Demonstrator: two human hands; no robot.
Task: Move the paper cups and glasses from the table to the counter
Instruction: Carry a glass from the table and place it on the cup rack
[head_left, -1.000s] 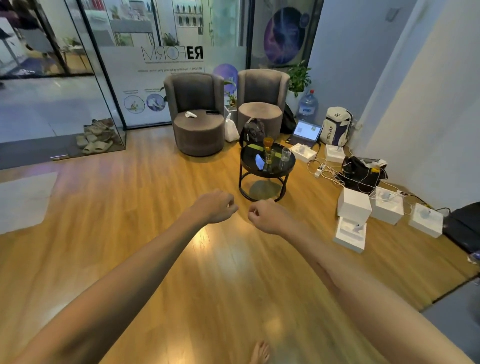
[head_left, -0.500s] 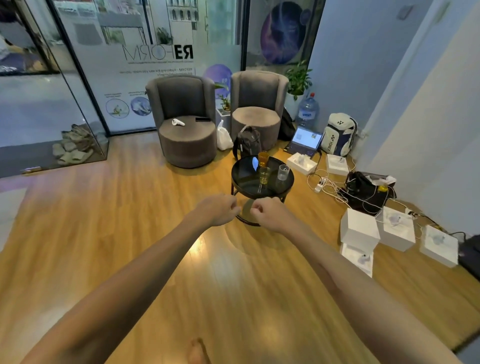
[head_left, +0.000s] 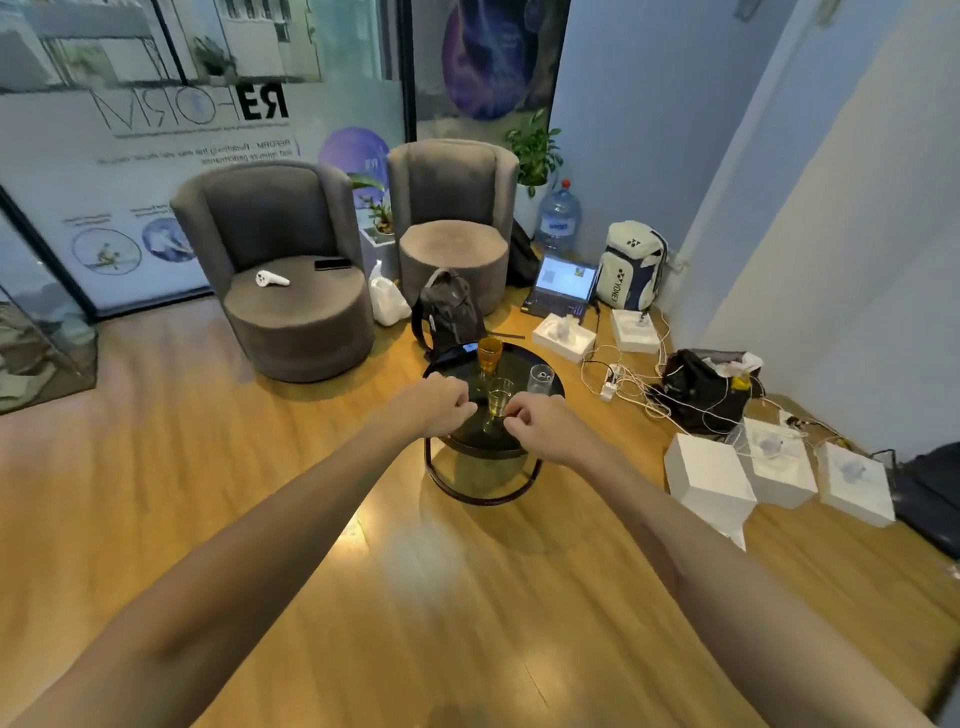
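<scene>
A small round black table (head_left: 551, 383) stands on the wooden floor ahead of me. On it are an amber stemmed glass (head_left: 489, 355) at the back, a clear glass (head_left: 540, 379) to the right and a greenish glass (head_left: 500, 400) near the front. No paper cup can be made out. My left hand (head_left: 435, 404) and my right hand (head_left: 540, 427) are stretched forward as loose fists, both empty. They overlap the table's near edge in the view and hide part of it. The greenish glass shows between them.
Two grey armchairs (head_left: 291, 270) stand behind the table, with a black backpack (head_left: 449, 312) against it. A laptop (head_left: 563, 283), white boxes (head_left: 709, 480), cables with a power strip (head_left: 613, 382) and bags lie on the floor to the right, along the wall.
The view has moved closer to the table, which now sits larger and right behind my fists. Both hands have stayed closed and held out in front.
</scene>
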